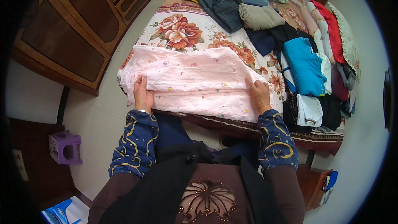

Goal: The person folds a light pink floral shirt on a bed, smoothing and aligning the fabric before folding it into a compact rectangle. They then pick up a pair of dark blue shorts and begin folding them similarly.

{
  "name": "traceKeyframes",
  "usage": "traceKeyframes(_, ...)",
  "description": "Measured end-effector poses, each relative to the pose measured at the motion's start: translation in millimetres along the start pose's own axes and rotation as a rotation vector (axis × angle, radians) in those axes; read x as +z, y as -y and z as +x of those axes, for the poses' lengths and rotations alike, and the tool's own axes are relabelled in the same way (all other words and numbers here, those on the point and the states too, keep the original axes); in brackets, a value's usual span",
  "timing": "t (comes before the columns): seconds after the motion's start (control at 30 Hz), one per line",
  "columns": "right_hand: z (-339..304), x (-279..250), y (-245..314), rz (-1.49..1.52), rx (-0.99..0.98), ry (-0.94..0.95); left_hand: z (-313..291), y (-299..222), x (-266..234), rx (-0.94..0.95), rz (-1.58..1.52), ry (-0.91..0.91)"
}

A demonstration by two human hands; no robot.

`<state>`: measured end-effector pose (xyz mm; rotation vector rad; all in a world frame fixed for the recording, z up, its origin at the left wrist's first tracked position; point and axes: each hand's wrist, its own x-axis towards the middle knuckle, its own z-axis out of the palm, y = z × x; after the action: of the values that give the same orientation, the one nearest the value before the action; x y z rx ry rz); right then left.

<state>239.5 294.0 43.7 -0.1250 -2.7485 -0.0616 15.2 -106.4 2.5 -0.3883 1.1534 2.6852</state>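
Head view: pink cloth lies folded along the near edge of the bed, over the floral cover. Left hand pinches a fold at the cloth's left end, and right hand grips the fold at its right end, fingers closed on fabric. Folded clothes are stacked along the bed's right edge and far end; a purple stool stands on the floor to the left.
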Motion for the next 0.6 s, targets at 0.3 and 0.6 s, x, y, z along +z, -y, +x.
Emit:
traceKeyframes(0.3, 6, 6, 4, -0.058, 0.081, -0.149, -4, 17, 13, 0.9, 1.354, -0.309)
traceKeyframes(0.6, 9, 7, 3, -0.003, 0.076, -0.141, 14, 115, 194, 0.952, 1.291, 0.453)
